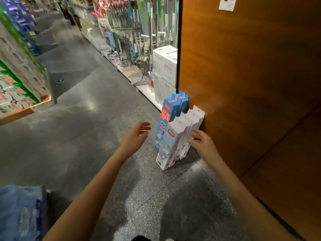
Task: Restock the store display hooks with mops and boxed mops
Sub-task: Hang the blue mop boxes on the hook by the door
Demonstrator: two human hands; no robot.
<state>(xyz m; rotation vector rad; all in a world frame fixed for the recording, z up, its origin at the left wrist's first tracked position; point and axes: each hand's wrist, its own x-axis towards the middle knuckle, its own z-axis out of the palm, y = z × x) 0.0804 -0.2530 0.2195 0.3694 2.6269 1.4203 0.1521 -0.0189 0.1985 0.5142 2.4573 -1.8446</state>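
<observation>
A person reaches down with both bare arms in a shop aisle. Tall boxed mops stand on end on the grey floor (pixel 86 122), bunched close together and leaning on a brown wooden wall (pixel 251 84). The blue boxes (pixel 173 108) are at the back. The white boxes (pixel 180 134) are in front and touch them.

The left hand (pixel 137 136) is in the air just beside the boxes. Its fingers are spread apart and it holds nothing. It does not touch the boxes.

The right hand (pixel 202 142) is at the side of the white boxes, by the wall. Its fingertips (pixel 195 134) touch the edge of a white box. It is too hard to tell if they hold it or only rest on it.

Further down the aisle, many mops (pixel 132 32) hang in a long row on hooks. Two big white cartons (pixel 165 65) sit stacked under them, near the wall's edge. On the other side of the aisle is a tall pile of green and grey packs (pixel 19 75). A blurry blue thing (pixel 20 211) shows in the bottom left corner.
</observation>
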